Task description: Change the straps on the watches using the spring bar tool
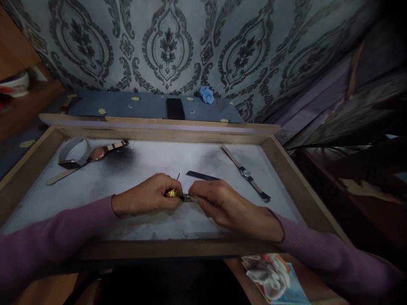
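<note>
My left hand is closed around a small gold-coloured watch, of which only a shiny part shows between thumb and fingers. Close against it, my right hand pinches a short thin metal piece that bridges the gap to the watch. Whether that piece is a tool or part of the watch, I cannot tell. Just beyond my hands lies a dark flat strip, partly covered by my right hand. A thin dark stick pokes up behind my left fingers.
A wooden-rimmed tray with a white bottom lies below my hands. In it are a grey-banded watch, a brown-faced watch and a small strapped watch. Behind its rim are a black phone and a blue cloth flower.
</note>
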`<action>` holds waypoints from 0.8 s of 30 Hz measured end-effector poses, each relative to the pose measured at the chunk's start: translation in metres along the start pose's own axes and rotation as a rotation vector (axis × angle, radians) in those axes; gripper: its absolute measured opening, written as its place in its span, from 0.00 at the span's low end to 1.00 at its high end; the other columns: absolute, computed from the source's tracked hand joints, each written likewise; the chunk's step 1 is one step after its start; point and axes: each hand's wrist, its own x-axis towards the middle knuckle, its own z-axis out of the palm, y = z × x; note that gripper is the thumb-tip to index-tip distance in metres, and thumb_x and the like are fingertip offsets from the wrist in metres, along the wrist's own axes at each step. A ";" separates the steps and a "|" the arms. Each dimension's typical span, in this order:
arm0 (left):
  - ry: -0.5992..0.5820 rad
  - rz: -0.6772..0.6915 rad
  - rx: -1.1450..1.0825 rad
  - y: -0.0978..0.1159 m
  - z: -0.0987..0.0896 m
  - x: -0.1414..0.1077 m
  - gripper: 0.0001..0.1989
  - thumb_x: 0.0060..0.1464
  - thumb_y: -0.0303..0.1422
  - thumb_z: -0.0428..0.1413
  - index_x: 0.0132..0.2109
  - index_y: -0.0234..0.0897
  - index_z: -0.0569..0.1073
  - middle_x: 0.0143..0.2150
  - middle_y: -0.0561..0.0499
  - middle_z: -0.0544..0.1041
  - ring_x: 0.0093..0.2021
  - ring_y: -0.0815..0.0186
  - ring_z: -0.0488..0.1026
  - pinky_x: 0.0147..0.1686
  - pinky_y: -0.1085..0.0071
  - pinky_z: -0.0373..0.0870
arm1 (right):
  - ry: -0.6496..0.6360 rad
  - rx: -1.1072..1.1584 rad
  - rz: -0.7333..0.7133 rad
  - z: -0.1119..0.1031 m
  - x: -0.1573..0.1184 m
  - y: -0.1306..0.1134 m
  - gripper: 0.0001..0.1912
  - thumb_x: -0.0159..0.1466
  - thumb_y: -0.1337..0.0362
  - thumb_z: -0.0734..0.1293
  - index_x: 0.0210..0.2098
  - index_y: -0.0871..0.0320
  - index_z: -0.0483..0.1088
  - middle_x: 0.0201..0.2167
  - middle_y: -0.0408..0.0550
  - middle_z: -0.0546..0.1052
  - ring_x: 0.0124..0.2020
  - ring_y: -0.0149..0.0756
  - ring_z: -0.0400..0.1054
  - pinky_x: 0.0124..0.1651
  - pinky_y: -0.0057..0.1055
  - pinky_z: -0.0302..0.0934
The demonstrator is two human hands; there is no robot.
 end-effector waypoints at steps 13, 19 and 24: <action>-0.070 0.071 0.082 0.003 -0.009 -0.005 0.08 0.50 0.30 0.51 0.25 0.34 0.61 0.21 0.60 0.55 0.22 0.76 0.51 0.21 0.79 0.48 | -0.057 -0.026 -0.082 -0.005 0.006 -0.005 0.13 0.62 0.76 0.54 0.24 0.57 0.51 0.22 0.40 0.58 0.23 0.26 0.50 0.27 0.26 0.46; -0.088 0.064 0.034 0.004 -0.011 -0.006 0.07 0.49 0.30 0.52 0.25 0.34 0.63 0.21 0.60 0.55 0.22 0.76 0.51 0.21 0.79 0.49 | -0.123 -0.096 -0.054 -0.005 0.005 -0.011 0.12 0.59 0.79 0.53 0.25 0.58 0.55 0.25 0.42 0.62 0.24 0.27 0.51 0.27 0.27 0.47; -0.093 0.032 -0.019 0.003 -0.009 -0.005 0.05 0.47 0.28 0.52 0.25 0.33 0.66 0.20 0.60 0.56 0.22 0.76 0.51 0.21 0.78 0.49 | -0.141 -0.129 -0.018 -0.005 0.006 -0.016 0.12 0.58 0.80 0.53 0.26 0.58 0.56 0.24 0.42 0.62 0.23 0.27 0.50 0.26 0.27 0.47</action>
